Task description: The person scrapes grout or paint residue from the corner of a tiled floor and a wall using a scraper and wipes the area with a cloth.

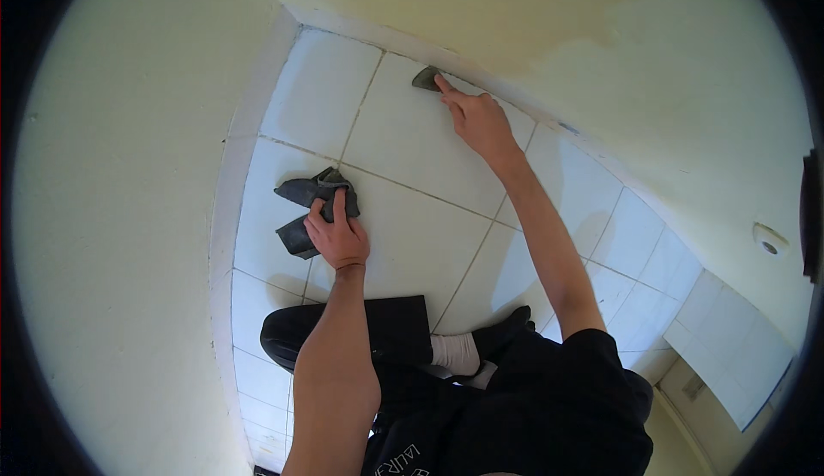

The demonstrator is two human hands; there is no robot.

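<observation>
My left hand [339, 237] presses and grips a crumpled dark grey cloth [300, 191] on the white tiled floor. The index finger lies along the cloth, and some of its folds spread out to the left of the hand. Farther off, my right hand [486, 129] reaches to the foot of the far wall. It holds a small scraper with a flat, dark, fan-shaped blade [426, 78], the index finger stretched onto it. The blade's wide edge lies at the floor near the skirting. The palm hides any handle.
Pale skirting [390, 33] runs along the far wall and meets the left wall [129, 218] in a corner. My bent leg in black trousers [399, 328] rests on the floor below the cloth. A round white fitting [770, 240] sits on the right wall.
</observation>
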